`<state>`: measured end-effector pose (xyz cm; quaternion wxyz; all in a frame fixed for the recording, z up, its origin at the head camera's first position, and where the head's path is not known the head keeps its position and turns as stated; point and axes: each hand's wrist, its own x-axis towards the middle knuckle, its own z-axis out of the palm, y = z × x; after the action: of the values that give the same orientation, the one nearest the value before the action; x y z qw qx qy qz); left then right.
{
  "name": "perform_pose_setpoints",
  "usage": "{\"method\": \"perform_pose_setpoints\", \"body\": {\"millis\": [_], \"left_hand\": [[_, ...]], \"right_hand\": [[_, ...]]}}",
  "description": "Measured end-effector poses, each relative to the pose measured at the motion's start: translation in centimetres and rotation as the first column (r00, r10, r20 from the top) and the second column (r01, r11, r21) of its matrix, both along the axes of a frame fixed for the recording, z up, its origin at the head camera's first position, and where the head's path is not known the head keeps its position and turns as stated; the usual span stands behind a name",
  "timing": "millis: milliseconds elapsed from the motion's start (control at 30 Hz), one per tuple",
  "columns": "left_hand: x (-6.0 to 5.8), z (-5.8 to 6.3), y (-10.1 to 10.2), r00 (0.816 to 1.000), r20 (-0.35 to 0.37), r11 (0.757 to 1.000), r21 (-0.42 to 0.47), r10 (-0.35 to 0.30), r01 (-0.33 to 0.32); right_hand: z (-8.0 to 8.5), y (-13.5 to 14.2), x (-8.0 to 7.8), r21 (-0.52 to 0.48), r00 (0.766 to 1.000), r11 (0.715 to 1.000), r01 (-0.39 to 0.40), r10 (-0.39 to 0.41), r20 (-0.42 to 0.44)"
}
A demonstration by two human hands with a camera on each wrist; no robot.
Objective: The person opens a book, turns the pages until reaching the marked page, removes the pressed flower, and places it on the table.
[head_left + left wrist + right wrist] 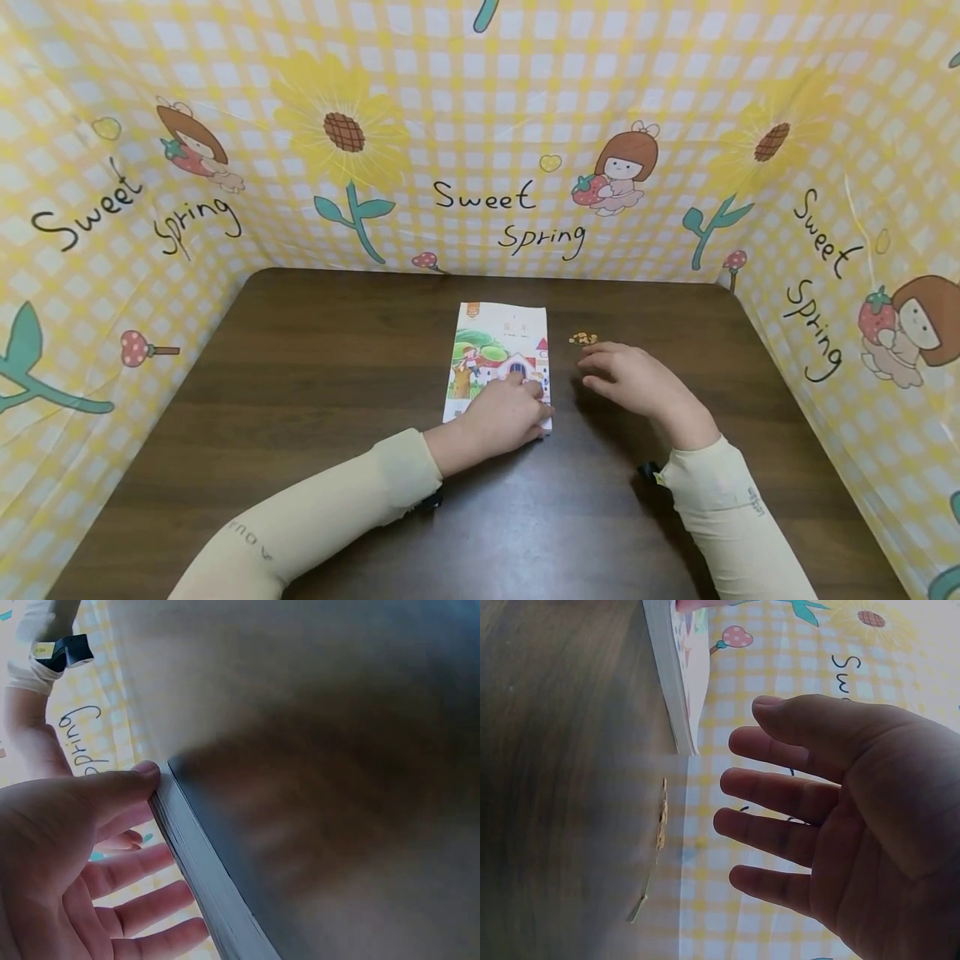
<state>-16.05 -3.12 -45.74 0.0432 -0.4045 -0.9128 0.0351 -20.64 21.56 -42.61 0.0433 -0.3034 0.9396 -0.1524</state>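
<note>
A paperback book (491,333) with a colourful illustrated cover lies on the table. My left hand (501,412) rests on its lower right part. In the left wrist view the thumb touches the corner of the book's page edge (217,881), and the other fingers stretch over the cover. My right hand (637,379) hovers to the right of the book, its fingers loosely extended and holding nothing. Just beyond its fingertips lies a small dried sprig (582,338), yellow-brown. The right wrist view shows the sprig's (661,825) thin greenish stem against the wood.
The dark wooden table (337,350) carries the book and sprig. A yellow checked cloth (480,142) printed with flowers and cartoon figures walls it at the back and both sides. A black band (651,473) shows at the right wrist.
</note>
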Motion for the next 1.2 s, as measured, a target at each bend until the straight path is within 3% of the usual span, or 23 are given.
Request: {"method": "perform_pose_setpoints", "body": {"millis": [367,633,1000,1200], "left_hand": [[-0.3,0.0,0.8,1.000,-0.014,1.000,-0.002,0.007,-0.007],[0.1,0.1,1.2,0.997,-0.032,0.997,-0.002,0.073,-0.073],[0.8,0.4,-2.5,0.995,0.097,0.997,0.071,-0.025,0.018],[1.0,0.4,-4.9,0.993,0.113,0.995,0.104,-0.021,0.009]], "right_hand": [[0.1,0.6,-0.2,-0.005,1.000,1.000,0.000,0.000,-0.001],[0.4,0.5,-0.3,-0.011,1.000,1.000,-0.005,0.005,-0.010],[0.4,0.3,-0.3,-0.031,0.995,0.999,-0.027,0.024,-0.096],[0.3,0.6,-0.3,-0.050,0.982,0.998,-0.044,0.034,-0.185]]}}
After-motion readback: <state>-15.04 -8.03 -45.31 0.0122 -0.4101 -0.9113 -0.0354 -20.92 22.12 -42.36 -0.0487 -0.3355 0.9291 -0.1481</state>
